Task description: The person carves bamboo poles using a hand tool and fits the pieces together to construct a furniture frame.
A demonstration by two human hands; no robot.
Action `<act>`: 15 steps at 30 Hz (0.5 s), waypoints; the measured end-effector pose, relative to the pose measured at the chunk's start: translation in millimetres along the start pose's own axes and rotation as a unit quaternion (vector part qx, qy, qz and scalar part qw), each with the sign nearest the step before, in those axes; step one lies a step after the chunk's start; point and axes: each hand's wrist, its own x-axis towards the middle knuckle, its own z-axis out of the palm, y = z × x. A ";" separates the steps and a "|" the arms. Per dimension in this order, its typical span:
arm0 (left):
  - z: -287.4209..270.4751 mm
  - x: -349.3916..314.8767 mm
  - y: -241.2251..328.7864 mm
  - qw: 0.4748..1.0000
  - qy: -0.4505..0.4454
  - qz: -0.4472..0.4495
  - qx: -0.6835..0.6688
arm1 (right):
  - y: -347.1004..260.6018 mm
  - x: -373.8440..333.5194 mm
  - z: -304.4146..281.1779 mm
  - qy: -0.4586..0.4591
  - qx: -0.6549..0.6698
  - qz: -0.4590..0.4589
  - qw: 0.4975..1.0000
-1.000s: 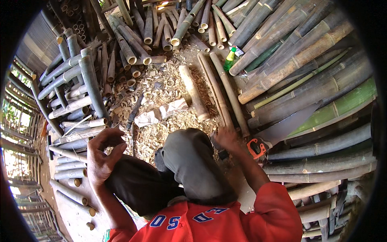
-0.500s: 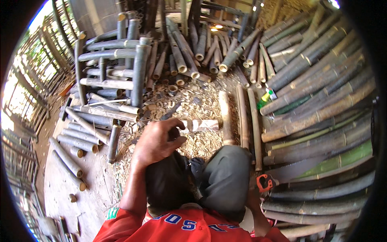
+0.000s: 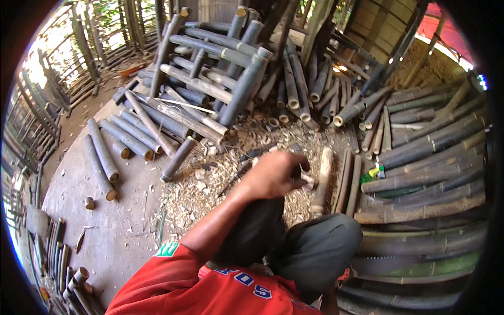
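Note:
My left hand [image 3: 275, 174] reaches out over the wood chips in front of my knees. Its fingers are curled, with a gap between index finger and thumb. Beneath it lies a short pale piece of bamboo; only its end [image 3: 309, 181] shows, next to an upright-lying peeled bamboo length [image 3: 323, 181]. I cannot see the hand gripping it. My right forearm [image 3: 329, 303] comes in at the lower edge, the hand mostly hidden behind my right knee. There, the orange handle of a handsaw [image 3: 344, 274] peeks out, its blade stretching right over the stacked bamboo.
A dark bamboo frame [image 3: 210, 68] stands at the far left. Cut bamboo lengths [image 3: 126, 139] lie on the pale floor [image 3: 131, 210]. Long poles [image 3: 430, 239] are stacked along my right. More cut pieces lean at the back, and a green bottle [image 3: 371, 174] rests among the poles.
The view has swung left, so everything appears turned. My left hand has moved rightward, over the short pale piece and closer to the peeled bamboo length. The saw's handle is now mostly hidden by my knee.

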 end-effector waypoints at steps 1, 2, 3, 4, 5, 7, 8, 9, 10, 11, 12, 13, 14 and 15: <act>1.2 -0.8 -8.8 0.997 0.042 0.005 -0.067 | -4.9 2.8 -5.5 -0.010 0.002 0.001 1.000; 2.4 -1.5 -22.2 0.975 0.119 -0.026 -0.188 | -8.2 2.5 -13.0 -0.019 0.007 0.011 1.000; -3.3 -7.2 -38.0 0.933 0.197 -0.061 -0.296 | -14.0 5.0 -16.9 -0.030 0.011 0.013 0.999; -4.9 -15.2 -45.7 0.888 0.267 -0.115 -0.356 | -18.0 5.8 -21.9 -0.043 0.022 0.019 0.999; -4.0 -27.1 -58.7 0.832 0.333 -0.172 -0.410 | -18.7 7.4 -25.8 -0.055 0.029 0.027 0.998; 10.4 -84.9 -143.9 0.875 0.335 -0.272 -0.220 | -26.5 9.9 -34.7 -0.084 0.043 0.033 0.995; 21.8 -137.5 -183.0 0.896 0.285 -0.319 -0.118 | -34.6 16.1 -33.4 -0.107 0.052 0.031 0.992; 37.5 -207.0 -219.7 0.888 0.196 -0.413 -0.040 | -41.8 23.4 -36.7 -0.129 0.060 0.024 0.990; 55.8 -263.6 -240.1 0.868 0.096 -0.487 0.019 | -45.4 26.7 -41.2 -0.148 0.069 0.026 0.986; 72.8 -308.7 -246.3 0.834 0.011 -0.549 0.048 | -48.2 31.2 -45.9 -0.168 0.078 0.031 0.982; 85.6 -357.6 -245.4 0.789 -0.057 -0.610 0.056 | -54.7 39.5 -49.5 -0.192 0.086 0.029 0.977; 95.8 -397.6 -238.5 0.743 -0.098 -0.660 0.046 | -64.7 52.4 -53.3 -0.214 0.092 0.018 0.972; 104.0 -432.5 -224.8 0.699 -0.117 -0.705 0.031 | -80.5 70.6 -55.7 -0.238 0.099 -0.001 0.966; 113.8 -452.9 -215.1 0.667 -0.125 -0.735 0.012 | -96.1 90.0 -60.6 -0.257 0.105 -0.018 0.961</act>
